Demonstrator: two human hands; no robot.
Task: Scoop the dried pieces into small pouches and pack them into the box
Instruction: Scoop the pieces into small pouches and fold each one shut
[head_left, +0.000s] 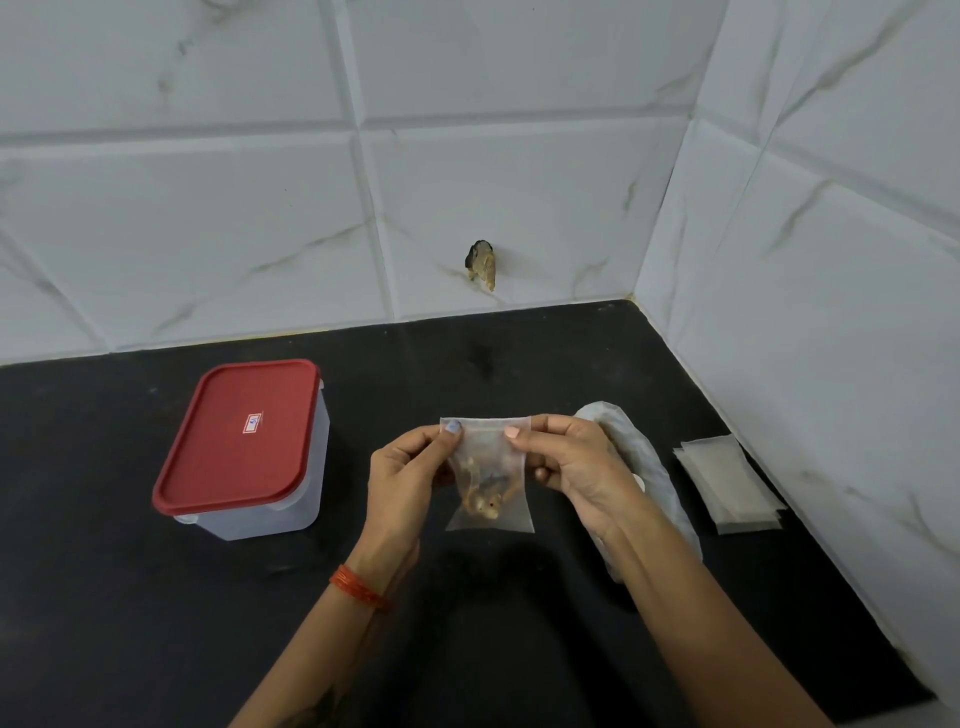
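Observation:
Both hands hold one small translucent pouch (488, 467) upright above the black counter. My left hand (405, 467) pinches its top left corner and my right hand (566, 462) pinches its top right corner. Brownish dried pieces (483, 499) sit in the pouch's lower half. A clear plastic box (249, 457) with a red lid shut on it stands to the left, apart from my hands. A stack of empty pouches (727, 483) lies at the right by the wall. A crumpled whitish bag (644, 478) lies behind my right hand, partly hidden by it.
The black counter (156, 623) ends at white marble-look tiled walls at the back and at the right, meeting in a corner (636, 299). A dark broken patch (482, 264) shows in the back wall tile.

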